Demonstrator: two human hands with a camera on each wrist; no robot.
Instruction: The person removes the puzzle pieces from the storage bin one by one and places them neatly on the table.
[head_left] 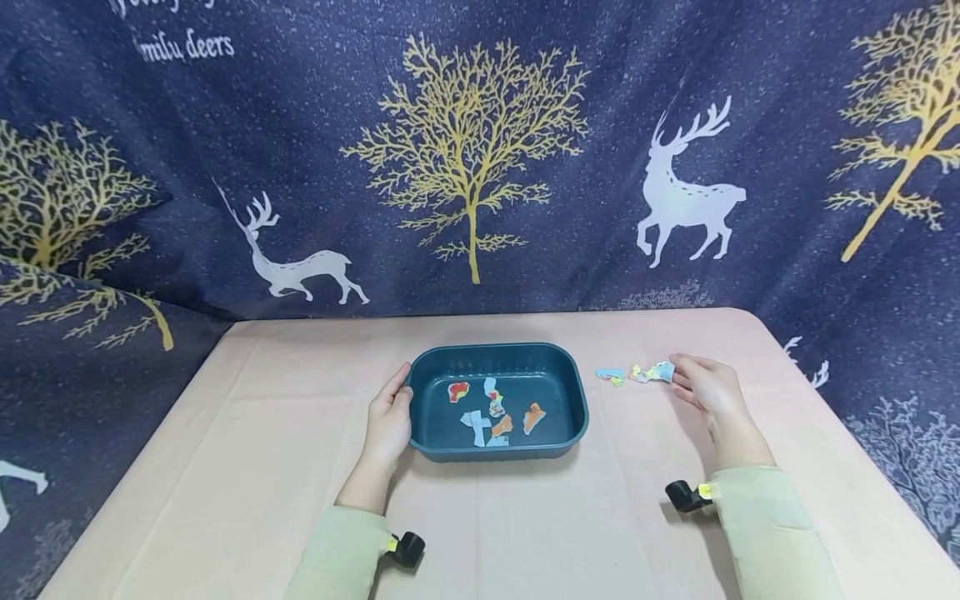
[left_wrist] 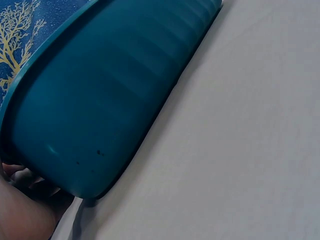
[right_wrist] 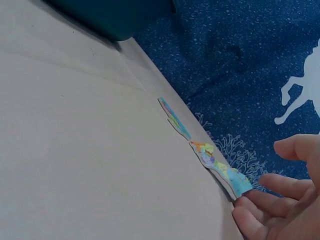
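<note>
Fingers [right_wrist: 289,186] at one end of a colourful paper scrap [right_wrist: 225,171], second scrap [right_wrist: 175,121] beside it, pale tabletop [right_wrist: 100,150]

A pale green fabric left sleeve [head_left: 337,554] and a matching right sleeve [head_left: 772,529] are worn. At the left cuff [head_left: 356,521], a stubby black cylindrical camera [head_left: 409,550] is mounted beside a small yellow patch [head_left: 392,543]; a matching right camera [head_left: 684,497] and right patch [head_left: 705,492] are also fitted.

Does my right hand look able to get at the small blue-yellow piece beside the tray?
Likely yes: nothing covers the small blue-yellow piece, though a larger multicolored piece lies between it and your right hand.
</note>
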